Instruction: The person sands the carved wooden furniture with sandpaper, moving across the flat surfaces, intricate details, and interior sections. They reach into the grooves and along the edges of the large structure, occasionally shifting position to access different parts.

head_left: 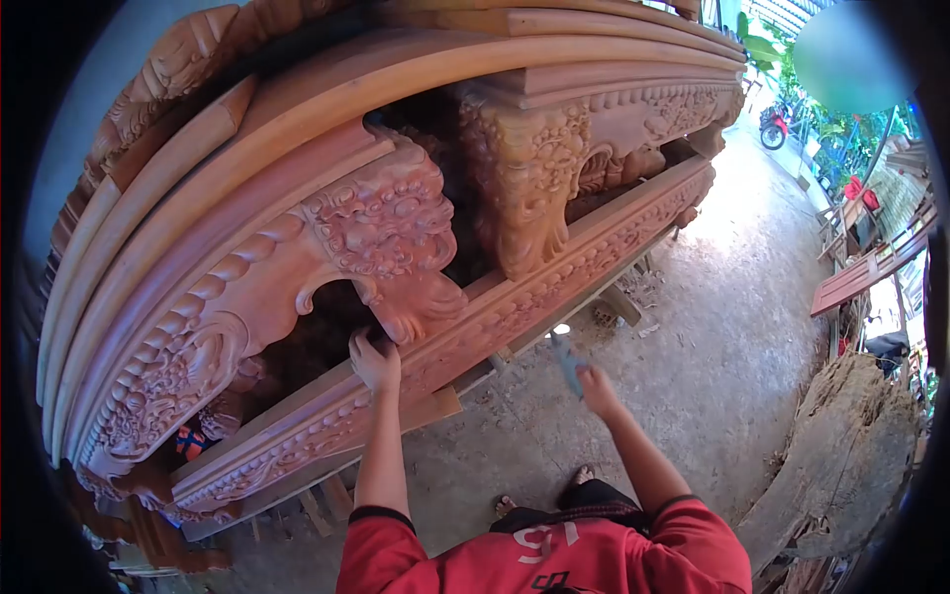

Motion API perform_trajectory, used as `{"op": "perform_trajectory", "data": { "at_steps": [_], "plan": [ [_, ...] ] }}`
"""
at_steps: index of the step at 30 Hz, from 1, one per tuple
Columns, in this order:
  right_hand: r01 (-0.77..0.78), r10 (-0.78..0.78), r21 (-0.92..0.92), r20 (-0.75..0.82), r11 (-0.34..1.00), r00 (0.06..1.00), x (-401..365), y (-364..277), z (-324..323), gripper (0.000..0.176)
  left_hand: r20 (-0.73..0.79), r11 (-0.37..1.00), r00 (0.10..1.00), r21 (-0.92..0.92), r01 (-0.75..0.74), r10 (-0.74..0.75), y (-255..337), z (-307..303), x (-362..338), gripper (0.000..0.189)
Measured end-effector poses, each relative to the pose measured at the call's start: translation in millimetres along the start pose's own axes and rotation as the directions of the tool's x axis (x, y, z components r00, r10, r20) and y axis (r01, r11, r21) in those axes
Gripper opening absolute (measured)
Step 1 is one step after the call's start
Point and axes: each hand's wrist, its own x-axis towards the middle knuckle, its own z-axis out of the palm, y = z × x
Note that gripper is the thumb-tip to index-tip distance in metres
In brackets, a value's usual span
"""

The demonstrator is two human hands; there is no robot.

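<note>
On my feed, the left hand [376, 364] rests at the lower rail [475, 325], its fingers partly bent beside the foot of the carved leg [391, 233]; I can't tell whether they grip anything. The right hand [598, 390] I see closed round the near end of a grey-blue piece [567, 364], which points away past the fingertips, over the concrete floor [683, 366]. The carved wooden furniture [307, 104] spreads ahead and to the left of the right fingers, reaching beyond both hands.
</note>
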Motion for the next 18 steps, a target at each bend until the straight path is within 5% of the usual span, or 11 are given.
{"op": "perform_trajectory", "data": {
  "at_steps": [1,3,7,9,12,14,16,18],
  "plan": [
    [0.023,-0.021,0.022,-0.058,0.999,0.998,11,-23,-16,0.031,-0.067,0.982,0.998,-0.189,0.008,-0.021,6,-6,-6,0.03],
    [0.074,-0.05,0.124,-0.182,0.99,0.982,41,-70,-46,0.033,-0.052,0.971,0.999,-0.241,-0.01,-0.003,31,-27,-18,0.031],
    [0.549,-0.324,0.246,-0.592,0.799,0.737,113,-158,-91,0.034,-0.049,0.862,0.999,-0.506,-0.044,0.022,88,-65,-16,0.031],
    [0.56,-0.365,0.24,-0.549,0.793,0.752,155,-185,-113,0.034,-0.22,0.907,0.953,-0.32,-0.272,0.208,111,-82,0,0.034],
    [0.717,-0.615,-0.009,-0.52,0.697,0.592,199,-227,-125,0.035,-0.324,0.91,0.903,-0.208,-0.358,0.281,146,-89,25,0.035],
    [0.792,-0.773,-0.174,-0.413,0.586,0.481,234,-230,-126,0.04,-0.361,0.926,0.868,-0.028,-0.377,0.342,162,-80,42,0.036],
    [0.844,-0.904,-0.396,-0.37,0.361,0.213,266,-223,-128,0.044,-0.381,0.906,0.823,0.164,-0.389,0.422,177,-65,63,0.038],
    [0.842,-0.905,-0.4,-0.368,0.363,0.215,276,-214,-134,0.046,-0.452,0.924,0.808,0.245,-0.295,0.378,186,-48,78,0.042]
  ]
}}
